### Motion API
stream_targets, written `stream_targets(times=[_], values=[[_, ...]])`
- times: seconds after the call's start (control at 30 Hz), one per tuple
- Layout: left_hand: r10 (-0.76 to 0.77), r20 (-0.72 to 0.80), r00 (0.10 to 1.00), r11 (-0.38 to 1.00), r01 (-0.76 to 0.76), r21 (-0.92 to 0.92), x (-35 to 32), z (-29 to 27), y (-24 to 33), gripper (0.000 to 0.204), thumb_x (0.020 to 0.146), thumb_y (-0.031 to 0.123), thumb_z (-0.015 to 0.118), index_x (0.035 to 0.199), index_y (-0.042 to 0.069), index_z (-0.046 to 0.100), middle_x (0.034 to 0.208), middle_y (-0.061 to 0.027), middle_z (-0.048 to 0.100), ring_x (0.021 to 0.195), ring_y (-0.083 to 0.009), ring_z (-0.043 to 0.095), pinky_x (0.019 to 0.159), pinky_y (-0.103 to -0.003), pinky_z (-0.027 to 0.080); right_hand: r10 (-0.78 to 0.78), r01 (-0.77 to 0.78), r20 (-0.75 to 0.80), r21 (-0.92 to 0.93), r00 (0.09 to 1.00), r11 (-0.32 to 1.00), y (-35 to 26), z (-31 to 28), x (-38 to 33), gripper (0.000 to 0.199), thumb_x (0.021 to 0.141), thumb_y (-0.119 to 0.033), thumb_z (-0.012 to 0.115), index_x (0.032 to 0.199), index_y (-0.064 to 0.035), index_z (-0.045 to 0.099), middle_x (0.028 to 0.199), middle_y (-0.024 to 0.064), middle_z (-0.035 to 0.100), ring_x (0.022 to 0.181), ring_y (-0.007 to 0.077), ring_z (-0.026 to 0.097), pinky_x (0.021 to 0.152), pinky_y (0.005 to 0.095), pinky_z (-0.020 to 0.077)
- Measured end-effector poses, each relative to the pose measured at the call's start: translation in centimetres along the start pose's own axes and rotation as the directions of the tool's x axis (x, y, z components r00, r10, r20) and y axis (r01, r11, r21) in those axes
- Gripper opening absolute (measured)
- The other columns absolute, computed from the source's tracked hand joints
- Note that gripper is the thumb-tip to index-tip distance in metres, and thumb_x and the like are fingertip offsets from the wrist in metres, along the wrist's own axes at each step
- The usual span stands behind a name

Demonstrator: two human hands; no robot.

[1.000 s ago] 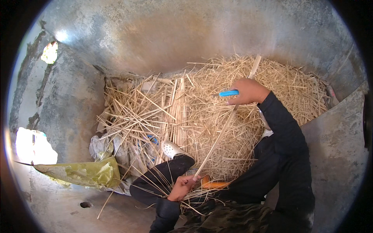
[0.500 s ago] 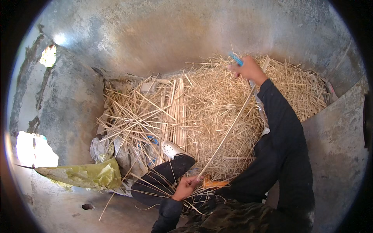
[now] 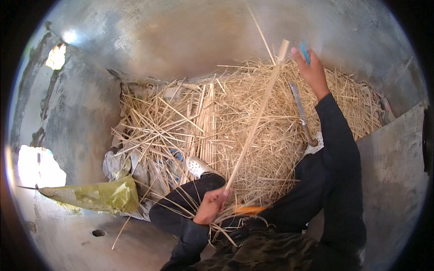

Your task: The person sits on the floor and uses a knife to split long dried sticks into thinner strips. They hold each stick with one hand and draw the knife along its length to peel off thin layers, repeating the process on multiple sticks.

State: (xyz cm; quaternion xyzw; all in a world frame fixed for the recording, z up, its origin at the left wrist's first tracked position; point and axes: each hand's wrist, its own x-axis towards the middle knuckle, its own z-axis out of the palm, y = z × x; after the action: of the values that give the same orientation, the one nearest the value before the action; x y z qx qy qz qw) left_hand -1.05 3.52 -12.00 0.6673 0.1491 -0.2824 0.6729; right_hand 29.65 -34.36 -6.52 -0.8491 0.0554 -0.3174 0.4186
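Observation:
My left hand (image 3: 211, 207) is closed round the lower end of a long pale strip (image 3: 253, 128) that looks like split bamboo. It slants up and right across the straw-like shavings, its top blurred. Just right of that top end, my right hand (image 3: 311, 72) is raised, thumb and fingers apart, not touching the strip. A narrow blue piece (image 3: 304, 53) shows at its fingers; whether it is worn or held is unclear. A thinner strip (image 3: 260, 31) rises behind the long one's top. Thin curled strips (image 3: 221, 230) lie in my lap beneath the left hand.
A long knife (image 3: 297, 103) with a brown handle lies on the shavings (image 3: 348, 108) beside my right white shoe (image 3: 316, 143). Loose strips (image 3: 158, 122) and a straight bundle (image 3: 208, 117) lie left of them. Yellow plastic sheeting (image 3: 99, 195) hangs left. Concrete walls (image 3: 181, 36) enclose the space.
My right hand has moved up and right, away from the strip. The strip has swung left and its top has risen. The knife, partly hidden before by my right arm, now shows fully.

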Motion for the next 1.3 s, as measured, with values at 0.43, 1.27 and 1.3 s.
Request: stream_targets(times=[0.43,1.27,1.3], values=[[0.585,-0.269,0.765,0.772,-0.424,0.473,4.7,3.7,4.9,0.028,0.098,0.016,0.053,0.115,-0.003,0.063,0.068,-0.0023,0.057,0.061,-0.0074,0.045,0.057,-0.025,0.04,-0.351,0.609,0.721,-0.122,0.598,0.784,-9.0,2.5,-16.4,0.079,0.077,-0.082,0.043,0.062,-0.0074,0.064,0.049,0.0107,0.055,0.042,0.0251,0.056,0.043,0.0399,0.0421],[0.611,-0.15,0.777,0.621,-0.353,0.699,-5.0,4.6,1.5,0.016,0.089,0.0,0.053,0.1,-0.004,0.065,0.082,-0.0265,0.062,0.073,-0.041,0.063,0.061,-0.039,0.049,-0.119,0.398,0.439,-0.627,0.891,0.67,5.0,1.9,-1.5,0.078,0.084,-0.08,0.033,0.07,-0.0107,0.067,0.055,0.0063,0.056,0.048,0.0226,0.057,0.041,0.0391,0.0394],[0.631,-0.136,0.763,0.609,-0.38,0.696,-5.5,4.3,0.6,0.016,0.089,0.0,0.053,0.1,-0.004,0.065,0.083,-0.0264,0.062,0.072,-0.0414,0.062,0.061,-0.038,0.049,-0.187,0.44,0.424,-0.644,0.886,0.626,5.8,0.9,-1.0,0.077,0.084,-0.079,0.033,0.072,-0.0111,0.068,0.056,0.0064,0.057,0.049,0.0231,0.058,0.041,0.0393,0.0395]])
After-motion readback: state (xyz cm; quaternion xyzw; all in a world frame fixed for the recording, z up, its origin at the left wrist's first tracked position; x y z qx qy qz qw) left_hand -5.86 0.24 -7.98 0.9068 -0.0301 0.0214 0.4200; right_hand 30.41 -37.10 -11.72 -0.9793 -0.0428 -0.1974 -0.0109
